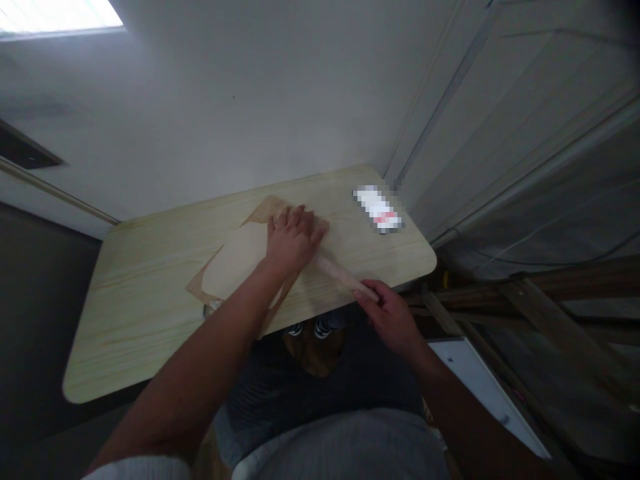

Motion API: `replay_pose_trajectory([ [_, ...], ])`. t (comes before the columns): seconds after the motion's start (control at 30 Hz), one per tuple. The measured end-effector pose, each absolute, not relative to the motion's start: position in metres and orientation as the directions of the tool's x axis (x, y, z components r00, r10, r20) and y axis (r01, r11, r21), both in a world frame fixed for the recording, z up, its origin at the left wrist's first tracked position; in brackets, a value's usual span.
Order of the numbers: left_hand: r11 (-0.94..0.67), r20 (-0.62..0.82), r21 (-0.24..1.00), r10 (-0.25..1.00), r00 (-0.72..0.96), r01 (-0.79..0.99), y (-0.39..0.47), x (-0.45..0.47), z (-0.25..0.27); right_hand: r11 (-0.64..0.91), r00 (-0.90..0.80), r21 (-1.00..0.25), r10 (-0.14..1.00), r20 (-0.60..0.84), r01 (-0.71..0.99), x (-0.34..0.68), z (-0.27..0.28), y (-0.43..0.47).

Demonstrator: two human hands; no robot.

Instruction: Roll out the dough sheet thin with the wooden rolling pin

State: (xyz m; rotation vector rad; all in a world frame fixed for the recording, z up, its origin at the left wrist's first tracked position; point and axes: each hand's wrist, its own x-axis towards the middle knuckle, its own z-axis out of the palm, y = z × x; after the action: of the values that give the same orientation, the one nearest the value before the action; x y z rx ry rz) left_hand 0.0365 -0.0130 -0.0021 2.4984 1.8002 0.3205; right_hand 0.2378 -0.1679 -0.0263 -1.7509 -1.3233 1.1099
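My left hand (291, 241) presses down on a brown paper sheet (267, 208), palm down with its fingers stretched out. Partly covered by that hand and forearm, a pale cream, rounded flat piece (234, 257) lies over the paper. In my right hand (393, 317), at the table's front edge, is one end of a pale wooden-looking stick (343, 273). Its other end reaches the left hand, where I cannot tell whether it passes underneath. A small pale object (213, 307) shows beside my left forearm.
The light wooden table (135, 300) has rounded corners and stands against a white wall (225, 120). A blurred-out phone-like object (376, 208) lies at its right end. Wooden beams (530, 307) and a white panel (480, 380) are to the right, below the tabletop.
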Motion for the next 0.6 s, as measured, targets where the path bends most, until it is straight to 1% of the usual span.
replay_pose_trajectory([
  [0.17,-0.252,0.154,0.185,0.962,0.226,0.950,-0.074,0.001,-0.009,-0.146,0.095,-0.870,0.989,-0.115,0.472,0.234,-0.021,-0.164],
  [0.27,-0.213,0.185,0.182,0.966,0.180,0.960,-0.093,-0.005,-0.015,-0.120,0.112,-0.848,0.991,-0.071,0.517,0.235,-0.018,-0.159],
  [0.47,-0.158,0.169,0.178,0.977,0.128,0.971,-0.070,0.012,-0.014,-0.162,0.233,-0.806,0.972,-0.030,0.570,0.249,-0.016,-0.142],
  [0.6,-0.147,0.132,0.154,0.983,0.127,0.977,-0.041,0.024,-0.005,-0.156,0.239,-0.796,0.971,-0.014,0.585,0.258,-0.018,-0.130],
])
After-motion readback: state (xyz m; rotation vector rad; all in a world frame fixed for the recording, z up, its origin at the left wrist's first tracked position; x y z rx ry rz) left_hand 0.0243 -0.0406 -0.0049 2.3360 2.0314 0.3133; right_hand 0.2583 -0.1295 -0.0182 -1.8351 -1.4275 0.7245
